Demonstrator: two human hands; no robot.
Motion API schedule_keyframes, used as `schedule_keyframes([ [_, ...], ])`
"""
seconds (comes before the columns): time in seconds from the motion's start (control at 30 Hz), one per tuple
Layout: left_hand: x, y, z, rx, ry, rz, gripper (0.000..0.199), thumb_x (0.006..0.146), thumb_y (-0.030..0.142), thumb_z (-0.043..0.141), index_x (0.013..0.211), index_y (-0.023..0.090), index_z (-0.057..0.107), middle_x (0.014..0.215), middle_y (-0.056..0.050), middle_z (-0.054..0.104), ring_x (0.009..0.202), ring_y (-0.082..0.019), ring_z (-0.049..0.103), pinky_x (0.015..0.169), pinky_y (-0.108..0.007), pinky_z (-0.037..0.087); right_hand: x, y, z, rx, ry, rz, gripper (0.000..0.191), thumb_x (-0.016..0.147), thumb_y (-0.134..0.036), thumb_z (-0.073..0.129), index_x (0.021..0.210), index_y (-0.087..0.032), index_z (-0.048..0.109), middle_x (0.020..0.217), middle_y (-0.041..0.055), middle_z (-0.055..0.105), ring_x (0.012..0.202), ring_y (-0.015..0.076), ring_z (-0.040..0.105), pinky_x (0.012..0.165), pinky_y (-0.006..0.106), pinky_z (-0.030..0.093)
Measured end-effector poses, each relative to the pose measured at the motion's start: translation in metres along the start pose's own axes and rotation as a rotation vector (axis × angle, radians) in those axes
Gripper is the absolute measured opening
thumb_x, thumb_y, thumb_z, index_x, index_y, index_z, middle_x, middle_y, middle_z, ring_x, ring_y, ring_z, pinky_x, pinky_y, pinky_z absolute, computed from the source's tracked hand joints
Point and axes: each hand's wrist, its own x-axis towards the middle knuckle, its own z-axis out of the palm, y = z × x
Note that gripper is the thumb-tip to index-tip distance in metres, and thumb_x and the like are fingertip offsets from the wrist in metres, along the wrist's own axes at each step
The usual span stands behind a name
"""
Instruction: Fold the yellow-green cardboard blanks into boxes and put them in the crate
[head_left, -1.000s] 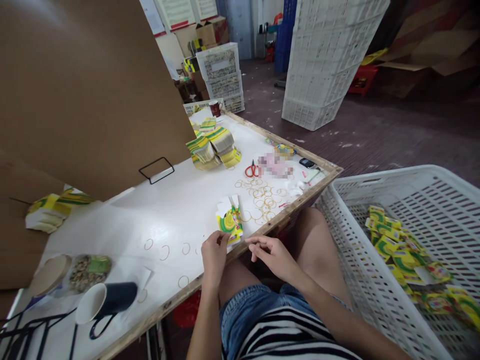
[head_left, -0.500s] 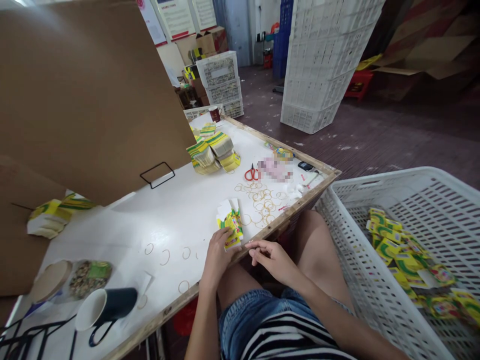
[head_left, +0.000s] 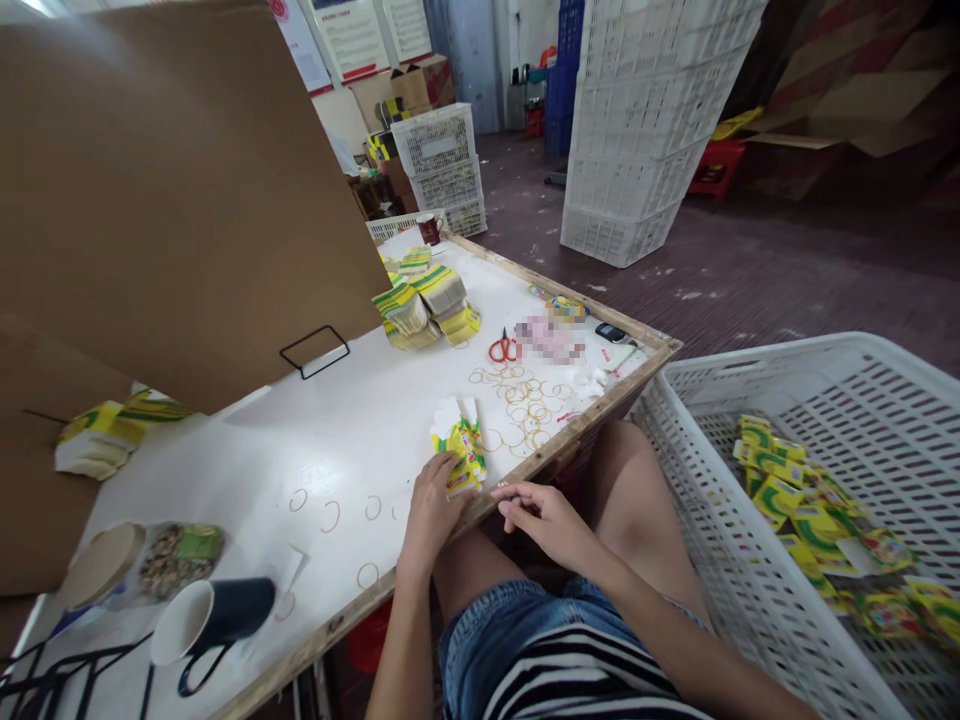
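Flat yellow-and-green cartons [head_left: 465, 445] with white end flaps lie on the white table near its front edge. My left hand [head_left: 433, 500] holds their near left side, fingers over the top and thumb by the lower edge. My right hand [head_left: 544, 515] hovers just off the wooden table edge, right of the cartons, its fingers loosely bent and nothing plain to see in them. Many rubber bands [head_left: 529, 405] are spread beyond the cartons. Red-handled scissors [head_left: 502, 347] lie behind the bands.
Carton bundles [head_left: 427, 305] stand farther back beside a large cardboard sheet [head_left: 187, 200]. A dark mug [head_left: 236, 608] lies on its side at the lower left. A white crate [head_left: 840, 350] with yellow packets [head_left: 802, 510] stands at my right. A phone [head_left: 610, 331] is near the far corner.
My left hand and the near end of the cartons have shifted slightly to the left. My right hand has stayed almost still.
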Motion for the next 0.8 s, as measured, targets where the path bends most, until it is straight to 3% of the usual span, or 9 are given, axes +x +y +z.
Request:
schedule_keyframes([
  [0.1,0.002,-0.001,0.003,-0.043,0.103,-0.066,0.043,0.078,0.023,0.067,0.121,0.02,0.059,0.131,-0.013,0.057,0.126,-0.03,0.051,0.108,-0.049,0.04,0.0,0.002,0.0,0.0,0.002,0.0,0.028,0.086,-0.035,0.057,0.102,-0.014,0.069,0.066,0.0031,0.069,0.066,0.0182,0.063,0.065,0.029,0.045],
  [0.17,0.004,-0.002,0.006,-0.095,0.199,-0.202,0.052,0.077,0.028,0.068,0.126,0.017,0.055,0.129,-0.015,0.056,0.124,-0.032,0.051,0.104,-0.05,0.042,0.0,0.003,0.0,-0.006,0.0,0.006,0.029,0.086,-0.035,0.057,0.102,-0.014,0.069,0.066,0.0033,0.069,0.066,0.0182,0.062,0.064,0.029,0.045],
  [0.27,0.007,-0.005,0.009,-0.172,0.259,-0.406,0.065,0.071,0.034,0.071,0.129,0.012,0.053,0.108,-0.014,0.063,0.103,-0.031,0.059,0.089,-0.048,0.05,0.001,0.004,0.0,-0.006,-0.009,0.014,0.031,0.086,-0.036,0.056,0.103,-0.013,0.069,0.066,0.0034,0.068,0.066,0.018,0.063,0.065,0.029,0.045],
  [0.33,0.008,-0.007,0.01,-0.208,0.265,-0.459,0.061,0.072,0.035,0.069,0.126,0.009,0.056,0.089,-0.009,0.064,0.083,-0.027,0.061,0.078,-0.044,0.052,0.001,0.005,-0.001,-0.005,-0.013,0.017,0.032,0.086,-0.036,0.056,0.103,-0.013,0.069,0.066,0.0034,0.068,0.067,0.018,0.063,0.066,0.029,0.045],
  [0.47,0.008,-0.008,0.007,-0.303,0.294,-0.471,0.041,0.075,0.037,0.061,0.107,0.011,0.065,0.069,-0.003,0.061,0.063,-0.021,0.058,0.062,-0.035,0.049,0.001,0.007,-0.002,-0.018,-0.018,0.017,0.032,0.086,-0.036,0.056,0.104,-0.013,0.069,0.067,0.0036,0.068,0.067,0.0185,0.063,0.065,0.029,0.045],
  [0.6,0.005,0.003,-0.001,-0.439,0.334,-0.444,0.034,0.081,0.041,0.054,0.097,0.013,0.064,0.074,-0.007,0.066,0.067,-0.02,0.062,0.063,-0.032,0.051,0.001,0.005,-0.002,-0.054,0.026,-0.015,0.03,0.088,-0.035,0.055,0.103,-0.013,0.07,0.07,0.005,0.069,0.067,0.0193,0.063,0.067,0.031,0.048],
  [0.7,-0.002,0.021,-0.008,-0.513,0.338,-0.408,0.034,0.082,0.044,0.056,0.097,0.014,0.063,0.079,-0.007,0.068,0.071,-0.02,0.063,0.066,-0.031,0.052,0.003,-0.005,-0.003,-0.161,0.162,-0.161,0.027,0.091,-0.032,0.053,0.105,-0.017,0.07,0.095,0.0094,0.072,0.082,0.0217,0.065,0.073,0.034,0.051],
  [0.8,-0.011,0.044,-0.014,-0.598,0.297,-0.333,0.029,0.083,0.041,0.059,0.095,0.016,0.065,0.082,-0.006,0.069,0.073,-0.019,0.063,0.069,-0.029,0.051,0.009,-0.019,-0.005,-0.324,0.272,-0.42,0.034,0.092,-0.024,0.052,0.124,-0.021,0.062,0.126,0.0107,0.063,0.115,0.0263,0.057,0.096,0.042,0.047],
])
